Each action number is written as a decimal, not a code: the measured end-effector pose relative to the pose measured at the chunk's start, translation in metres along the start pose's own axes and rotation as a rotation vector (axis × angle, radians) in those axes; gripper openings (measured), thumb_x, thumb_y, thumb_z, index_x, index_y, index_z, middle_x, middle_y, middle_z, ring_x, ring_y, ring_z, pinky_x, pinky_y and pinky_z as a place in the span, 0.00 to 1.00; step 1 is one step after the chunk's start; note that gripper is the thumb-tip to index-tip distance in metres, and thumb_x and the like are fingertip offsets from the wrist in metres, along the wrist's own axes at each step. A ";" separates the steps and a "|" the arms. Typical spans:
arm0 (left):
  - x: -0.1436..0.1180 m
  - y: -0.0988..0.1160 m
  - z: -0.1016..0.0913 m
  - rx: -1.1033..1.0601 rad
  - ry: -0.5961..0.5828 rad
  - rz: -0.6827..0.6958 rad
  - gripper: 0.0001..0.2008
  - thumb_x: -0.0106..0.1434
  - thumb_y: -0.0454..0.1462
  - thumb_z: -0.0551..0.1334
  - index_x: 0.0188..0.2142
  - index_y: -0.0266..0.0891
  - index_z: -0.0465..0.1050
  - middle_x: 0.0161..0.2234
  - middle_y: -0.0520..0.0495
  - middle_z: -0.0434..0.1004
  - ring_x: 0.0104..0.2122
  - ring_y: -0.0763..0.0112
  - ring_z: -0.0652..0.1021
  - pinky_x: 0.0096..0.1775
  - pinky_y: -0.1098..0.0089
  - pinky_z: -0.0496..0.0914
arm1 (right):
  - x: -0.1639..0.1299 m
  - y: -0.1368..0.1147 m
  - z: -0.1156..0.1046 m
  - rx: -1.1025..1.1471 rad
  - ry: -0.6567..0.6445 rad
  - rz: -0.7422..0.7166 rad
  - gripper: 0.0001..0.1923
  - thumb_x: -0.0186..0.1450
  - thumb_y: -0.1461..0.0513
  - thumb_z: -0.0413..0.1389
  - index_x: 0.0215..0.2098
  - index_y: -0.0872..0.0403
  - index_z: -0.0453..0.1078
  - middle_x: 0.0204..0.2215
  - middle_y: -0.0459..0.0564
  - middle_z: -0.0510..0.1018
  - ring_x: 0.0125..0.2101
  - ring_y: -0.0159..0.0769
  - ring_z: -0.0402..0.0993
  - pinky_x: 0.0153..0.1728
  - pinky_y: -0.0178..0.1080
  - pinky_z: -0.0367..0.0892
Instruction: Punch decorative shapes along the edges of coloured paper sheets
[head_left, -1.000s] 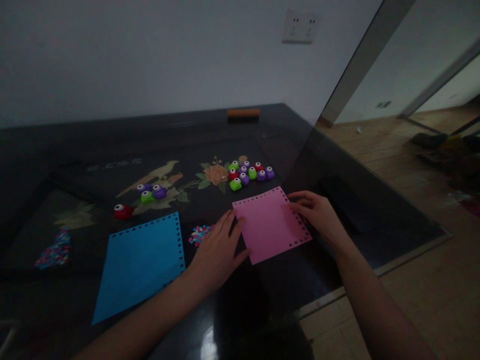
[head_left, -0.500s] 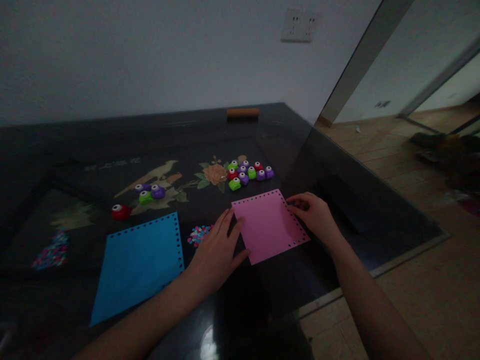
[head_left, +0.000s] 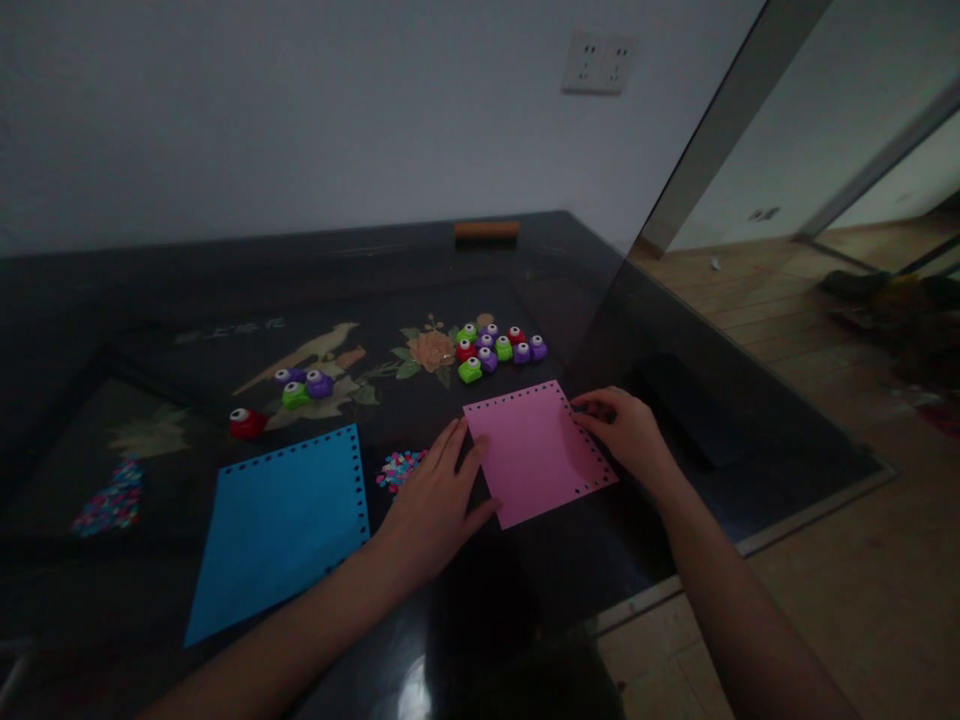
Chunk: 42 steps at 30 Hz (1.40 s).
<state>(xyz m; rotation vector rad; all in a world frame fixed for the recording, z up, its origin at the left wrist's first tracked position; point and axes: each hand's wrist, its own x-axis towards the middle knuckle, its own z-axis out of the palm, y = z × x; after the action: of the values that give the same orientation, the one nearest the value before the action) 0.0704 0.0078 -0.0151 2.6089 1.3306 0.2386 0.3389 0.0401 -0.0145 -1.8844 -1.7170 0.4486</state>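
Observation:
A square sheet of pink paper (head_left: 534,458) lies on the dark glossy table, with small holes along its top, right and part of its bottom edge. My left hand (head_left: 439,490) rests flat with fingers spread on its left edge. At the right edge, my right hand (head_left: 621,425) has thumb and fingers pinched on the paper near the holes; anything else between the fingertips is hidden. Beside my left hand is a small heap of coloured confetti (head_left: 397,468). To the left lies a blue paper sheet (head_left: 277,535), holed along its top and right edges, partly covered by my left forearm.
Several small red, green and purple pieces (head_left: 503,348) with eye-like white tops sit behind the pink paper. A smaller group (head_left: 296,395) stands behind the blue sheet. More confetti (head_left: 112,500) lies far left. A brown roll (head_left: 486,231) rests near the wall, a dark flat object (head_left: 679,405) at right.
The view has shifted very slightly. Both hands stay at the pink paper in nearly the same places, and its right edge shows only a slight shift.

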 end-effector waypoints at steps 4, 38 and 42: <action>0.000 0.000 -0.001 -0.021 -0.035 -0.005 0.30 0.63 0.47 0.58 0.60 0.34 0.57 0.64 0.31 0.51 0.64 0.49 0.54 0.59 0.52 0.59 | 0.000 -0.001 0.000 0.003 0.004 0.002 0.07 0.54 0.64 0.60 0.33 0.55 0.77 0.25 0.46 0.69 0.25 0.34 0.65 0.27 0.38 0.61; -0.087 -0.170 -0.060 -0.120 0.357 -0.311 0.17 0.65 0.43 0.51 0.48 0.41 0.70 0.48 0.42 0.73 0.49 0.58 0.73 0.52 0.56 0.66 | 0.001 0.002 0.000 0.246 0.236 0.004 0.14 0.56 0.55 0.58 0.35 0.56 0.75 0.28 0.50 0.76 0.27 0.37 0.69 0.28 0.39 0.63; -0.088 -0.175 -0.067 -0.144 0.324 -0.282 0.17 0.65 0.44 0.51 0.46 0.39 0.71 0.47 0.42 0.73 0.50 0.59 0.72 0.53 0.57 0.65 | 0.000 -0.008 -0.002 0.219 0.287 -0.021 0.13 0.57 0.55 0.58 0.36 0.55 0.75 0.30 0.52 0.77 0.29 0.39 0.71 0.30 0.40 0.65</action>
<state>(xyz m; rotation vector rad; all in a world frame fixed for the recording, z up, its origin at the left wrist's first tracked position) -0.1325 0.0437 0.0008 2.2967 1.6931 0.7044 0.3336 0.0397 -0.0081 -1.6814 -1.4372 0.3254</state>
